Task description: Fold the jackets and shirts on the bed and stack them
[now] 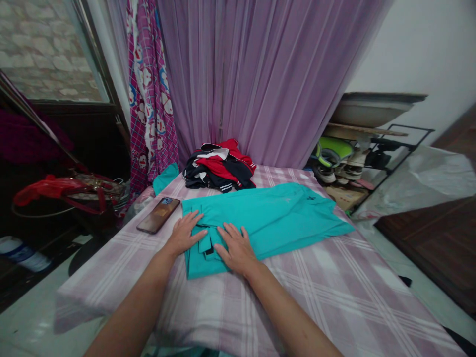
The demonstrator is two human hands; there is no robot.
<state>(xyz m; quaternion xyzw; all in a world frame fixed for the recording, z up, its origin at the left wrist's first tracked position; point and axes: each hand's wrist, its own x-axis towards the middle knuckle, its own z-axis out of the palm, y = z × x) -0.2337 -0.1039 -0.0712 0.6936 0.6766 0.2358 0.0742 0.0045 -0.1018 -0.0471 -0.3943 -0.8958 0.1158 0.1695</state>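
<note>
A teal garment (267, 213) lies flat across the table, its wide end toward the right and a folded part at its left end. My left hand (184, 233) rests on the left edge of the cloth with its fingers spread. On the folded part, a little to the right, my right hand (236, 248) lies palm down, fingers apart. A small black patch shows on the cloth between the hands. Just left of my left hand is a phone (158, 215), lying on the tablecloth.
A pile of red and dark clothes (223, 166) sits at the back of the checked tablecloth (320, 292). Another teal cloth (166, 178) lies at the back left edge. Purple curtains (241, 74) hang behind. A shoe rack (357, 153) stands at the right.
</note>
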